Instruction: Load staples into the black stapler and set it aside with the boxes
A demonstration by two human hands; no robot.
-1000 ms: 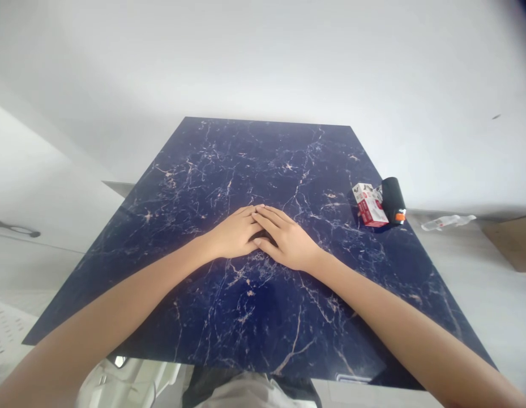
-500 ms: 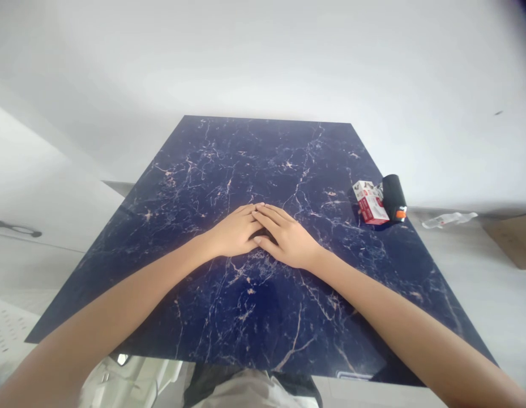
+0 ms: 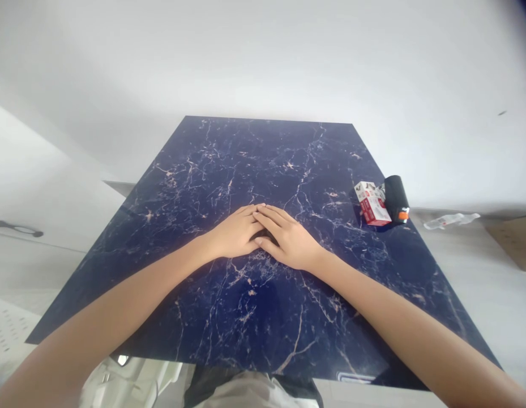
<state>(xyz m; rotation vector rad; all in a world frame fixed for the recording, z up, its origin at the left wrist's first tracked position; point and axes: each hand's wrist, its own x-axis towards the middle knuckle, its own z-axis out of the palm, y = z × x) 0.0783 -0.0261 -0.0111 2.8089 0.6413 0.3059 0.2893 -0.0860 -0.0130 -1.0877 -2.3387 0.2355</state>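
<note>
My left hand [image 3: 236, 234] rests palm down on the dark blue marbled table [image 3: 263, 158], its fingertips partly covered by my other hand. Over them lies my right hand [image 3: 290, 241], fingers stretched out and slightly apart, with nothing in it. A small dark gap shows between the two thumbs. To the right, well away from both hands, stand a red and white box [image 3: 373, 205] and a black roll-shaped thing [image 3: 396, 198] with an orange patch, side by side near the table's right edge.
Beyond the table's right edge, a clear plastic bottle [image 3: 452, 220] lies on the floor beside a cardboard box [image 3: 513, 241]. A white wall [image 3: 263, 56] rises behind the table. At the left is a white door or panel with a dark handle [image 3: 18, 229].
</note>
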